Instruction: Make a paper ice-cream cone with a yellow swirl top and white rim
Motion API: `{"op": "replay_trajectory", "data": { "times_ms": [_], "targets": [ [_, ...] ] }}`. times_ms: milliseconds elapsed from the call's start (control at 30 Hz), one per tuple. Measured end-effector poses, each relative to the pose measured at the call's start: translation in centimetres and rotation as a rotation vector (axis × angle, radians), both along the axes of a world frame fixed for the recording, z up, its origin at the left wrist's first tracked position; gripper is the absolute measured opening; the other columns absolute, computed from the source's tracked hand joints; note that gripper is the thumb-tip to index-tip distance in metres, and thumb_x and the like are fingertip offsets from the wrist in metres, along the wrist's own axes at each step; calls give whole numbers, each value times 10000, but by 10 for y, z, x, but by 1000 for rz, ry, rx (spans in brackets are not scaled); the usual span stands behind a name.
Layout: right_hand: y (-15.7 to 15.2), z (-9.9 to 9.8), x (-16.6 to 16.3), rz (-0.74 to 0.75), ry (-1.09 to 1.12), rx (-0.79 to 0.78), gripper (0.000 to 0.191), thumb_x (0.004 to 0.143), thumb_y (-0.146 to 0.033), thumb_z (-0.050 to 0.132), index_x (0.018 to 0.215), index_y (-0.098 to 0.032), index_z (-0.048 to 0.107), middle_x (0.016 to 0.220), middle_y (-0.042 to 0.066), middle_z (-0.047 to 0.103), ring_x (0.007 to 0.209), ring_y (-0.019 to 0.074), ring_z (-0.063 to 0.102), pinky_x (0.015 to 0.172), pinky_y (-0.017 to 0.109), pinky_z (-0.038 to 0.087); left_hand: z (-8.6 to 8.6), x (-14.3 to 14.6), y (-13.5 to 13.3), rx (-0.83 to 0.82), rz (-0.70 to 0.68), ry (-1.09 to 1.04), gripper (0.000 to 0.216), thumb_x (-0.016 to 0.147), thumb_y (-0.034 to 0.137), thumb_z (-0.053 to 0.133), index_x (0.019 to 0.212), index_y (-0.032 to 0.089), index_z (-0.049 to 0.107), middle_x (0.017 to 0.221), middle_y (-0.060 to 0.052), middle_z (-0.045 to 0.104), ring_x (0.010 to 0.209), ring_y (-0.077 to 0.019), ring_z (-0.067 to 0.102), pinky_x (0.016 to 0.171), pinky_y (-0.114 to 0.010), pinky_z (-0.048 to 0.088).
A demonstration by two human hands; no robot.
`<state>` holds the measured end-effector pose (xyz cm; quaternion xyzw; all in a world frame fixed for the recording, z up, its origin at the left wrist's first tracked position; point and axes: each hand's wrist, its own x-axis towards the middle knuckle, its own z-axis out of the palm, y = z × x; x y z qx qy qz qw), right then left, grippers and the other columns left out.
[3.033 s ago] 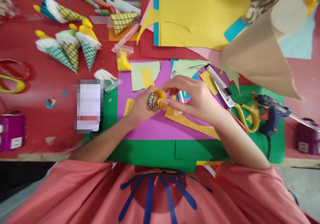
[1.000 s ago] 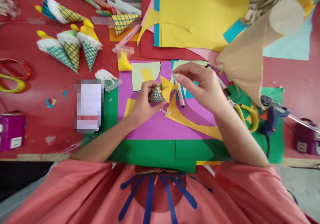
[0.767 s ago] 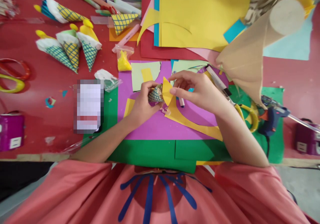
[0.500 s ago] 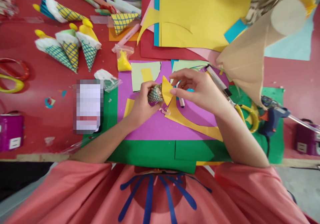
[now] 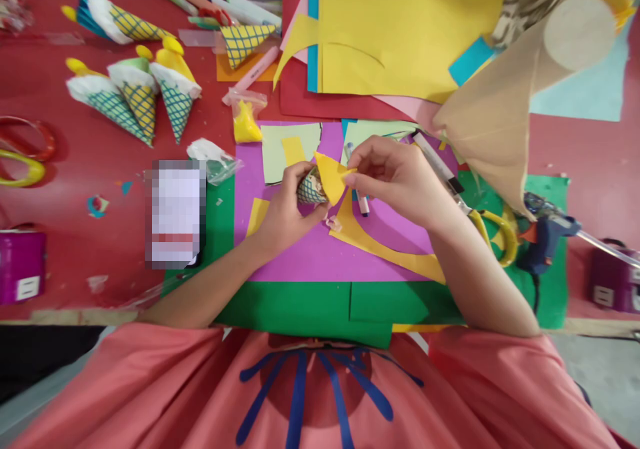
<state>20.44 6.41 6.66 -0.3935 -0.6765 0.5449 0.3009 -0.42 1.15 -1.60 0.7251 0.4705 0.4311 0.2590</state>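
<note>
Surrounding items, red tabletop.
Left: phone with blurred screen, set at edge of green sheet; farther left, red and yellow scissor handles above purple box. Upper middle: yellow sheets, stacked flat. Upper right: large brown paper cone, tilted, lower corner near glue gun. Beside glue gun: yellow-handled scissors.

A red tabletop stands above a grey floor.
</note>
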Motion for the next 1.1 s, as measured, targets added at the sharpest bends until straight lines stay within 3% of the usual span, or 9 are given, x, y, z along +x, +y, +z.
{"op": "replay_trajectory", "data": {
  "times_ms": [233,333,433,667,767,933,1100],
  "targets": [
    [-9,7,-3,-66,-97,182,89,878,-254,680,883,-193,615,758,-10,622,662,119,571,618,274,503,4,2,-4,-60,-39,49,569,887,460,667,1338,244,396,1202,-75,603,1038,-219,668,859,-345,575],
    [-11,10,-4,-56,-117,213,82,891,-259,662,897,-190,619,766,-8,625,663,120,572,638,282,518,4,2,-3,-26,-84,-17,637,910,448,646,1419,266,311,1263,-89,558,1091,-215,649,921,-363,564],
    [-11,11,-4,-47,-119,215,97,900,-285,650,916,-193,628,776,-5,632,680,128,585,657,289,531,4,3,-2,9,-133,-59,694,911,409,657,1468,292,261,1368,-108,500,1193,-226,617,992,-379,548],
    [-14,10,-5,-30,-115,203,66,913,-238,620,960,-196,638,837,14,655,718,133,606,683,289,525,8,6,-1,102,-147,-126,585,899,361,682,1391,316,369,1367,-104,547,1370,-244,523,1115,-458,496],
    [-13,7,-6,-13,-74,184,105,910,-238,626,1007,-195,628,901,13,665,787,130,628,723,274,531,9,6,0,102,-130,-148,539,908,395,665,1359,322,380,1378,-103,551,1355,-244,544,1108,-488,504],
    [-7,1,-5,28,-38,112,300,857,-315,716,1108,-189,607,883,6,661,787,125,635,715,264,527,7,4,2,117,-132,-230,641,873,328,724,1400,299,360,1381,-110,557,1316,-219,586,1067,-400,543],
    [-5,-5,-6,10,-29,119,269,874,-373,699,1026,-159,643,859,20,655,760,119,608,700,270,516,10,3,0,67,-153,-197,427,920,282,664,1288,302,449,1361,-88,593,1350,-233,565,1110,-468,514]
  ]
}}
